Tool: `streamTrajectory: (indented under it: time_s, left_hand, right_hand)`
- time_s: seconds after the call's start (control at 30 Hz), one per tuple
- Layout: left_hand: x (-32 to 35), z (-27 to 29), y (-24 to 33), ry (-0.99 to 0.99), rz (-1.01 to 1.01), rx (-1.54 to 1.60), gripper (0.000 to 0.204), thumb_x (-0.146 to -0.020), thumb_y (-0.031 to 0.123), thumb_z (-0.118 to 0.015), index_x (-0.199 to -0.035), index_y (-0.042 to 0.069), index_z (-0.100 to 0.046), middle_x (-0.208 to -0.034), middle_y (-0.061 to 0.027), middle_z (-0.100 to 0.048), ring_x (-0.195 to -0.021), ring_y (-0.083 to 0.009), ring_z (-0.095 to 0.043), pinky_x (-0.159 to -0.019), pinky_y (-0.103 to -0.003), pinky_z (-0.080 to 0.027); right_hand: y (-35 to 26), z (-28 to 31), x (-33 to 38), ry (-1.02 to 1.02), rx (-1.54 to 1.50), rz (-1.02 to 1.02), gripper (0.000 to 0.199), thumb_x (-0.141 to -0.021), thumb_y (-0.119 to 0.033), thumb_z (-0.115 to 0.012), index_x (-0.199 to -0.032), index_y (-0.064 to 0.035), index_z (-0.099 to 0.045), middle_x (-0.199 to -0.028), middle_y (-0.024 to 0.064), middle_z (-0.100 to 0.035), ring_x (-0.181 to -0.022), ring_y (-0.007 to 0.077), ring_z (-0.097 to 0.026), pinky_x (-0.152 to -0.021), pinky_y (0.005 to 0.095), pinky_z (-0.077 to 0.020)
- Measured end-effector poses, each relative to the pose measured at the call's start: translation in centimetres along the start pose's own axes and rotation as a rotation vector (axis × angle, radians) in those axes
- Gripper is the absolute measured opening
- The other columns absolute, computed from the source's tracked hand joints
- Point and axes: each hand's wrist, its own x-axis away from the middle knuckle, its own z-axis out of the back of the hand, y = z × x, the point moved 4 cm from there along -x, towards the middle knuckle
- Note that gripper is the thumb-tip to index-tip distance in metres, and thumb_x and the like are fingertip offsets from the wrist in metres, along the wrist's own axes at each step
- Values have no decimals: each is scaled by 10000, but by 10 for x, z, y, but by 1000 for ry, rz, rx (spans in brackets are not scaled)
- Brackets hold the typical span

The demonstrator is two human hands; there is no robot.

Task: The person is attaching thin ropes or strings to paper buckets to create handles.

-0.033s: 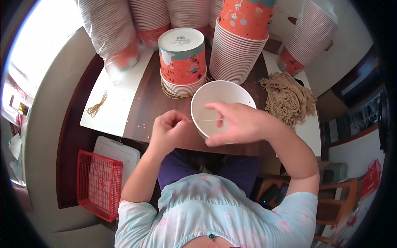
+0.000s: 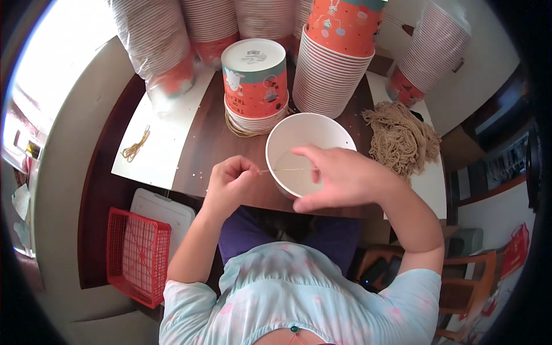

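Tan, thin thread pinched in the left hand crosses the edge of a round, white-lined paper bucket; the right hand, its grip unclear, edges rightward, lengthening the span.

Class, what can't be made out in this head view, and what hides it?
Head view:
- Thin cord, both ends: hidden by left hand and right hand.
- White bucket, right-side rim: behind right hand.
- Leftmost wrapped stack, top: cut off by upper edge.
- Tan pile: single strands too small.

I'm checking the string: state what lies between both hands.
Head view: a thin string and the white bucket's left side lie between left hand and right hand.
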Motion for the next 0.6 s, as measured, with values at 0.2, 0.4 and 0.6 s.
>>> streamTrajectory:
  time_s: [0.2,0.4,0.6]
  left_hand:
    - [25,-13,22,-231,-163,247,52,-766,-9,-556,-748,-2,-604,-1011,-125,-598,-772,-106,-543,-664,-207,-407]
    - [13,-29,7,-310,-70,521,114,-909,48,-537,-927,-31,-616,-988,-134,-654,-822,-130,-601,-741,-254,-480]
    - [40,-43,-10,-146,-220,437,267,-915,38,-572,-1163,-60,-571,-1097,-95,-623,-1003,-144,-610,-868,-270,-497]
  right_hand:
    - [1,-23,19,217,229,90,331,-724,-256,-736,-939,-46,-596,-794,131,-628,-763,333,-625,-681,414,-499]
    - [-5,-37,20,682,348,196,138,-777,-138,-668,-773,-66,-550,-715,96,-568,-669,293,-605,-598,405,-485]
    - [-14,-87,36,917,239,179,120,-759,-77,-685,-809,-73,-577,-665,63,-508,-590,263,-536,-544,389,-423]
